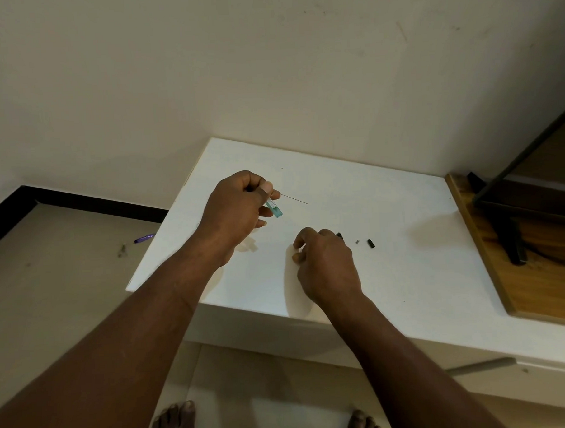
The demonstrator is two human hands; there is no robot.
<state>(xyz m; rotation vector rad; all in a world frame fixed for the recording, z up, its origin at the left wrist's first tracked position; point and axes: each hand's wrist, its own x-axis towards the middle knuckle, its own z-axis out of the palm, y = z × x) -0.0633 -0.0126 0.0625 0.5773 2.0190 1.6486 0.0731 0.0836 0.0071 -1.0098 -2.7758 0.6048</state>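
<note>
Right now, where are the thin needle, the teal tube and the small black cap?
thin needle (294,199), head view, mid-shaft
teal tube (277,210), head view, its lower end
small black cap (370,243), head view, its middle

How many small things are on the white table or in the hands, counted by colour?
Black small pieces: 2
Grey tiny bit: 1
Teal clear tube, held by left hand: 1
Thin metal needle: 1
Total: 5

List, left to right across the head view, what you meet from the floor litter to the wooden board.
Purple scrap → left hand pinching the teal-hubbed needle → right hand → small grey bit → black cap → wooden board.
</note>
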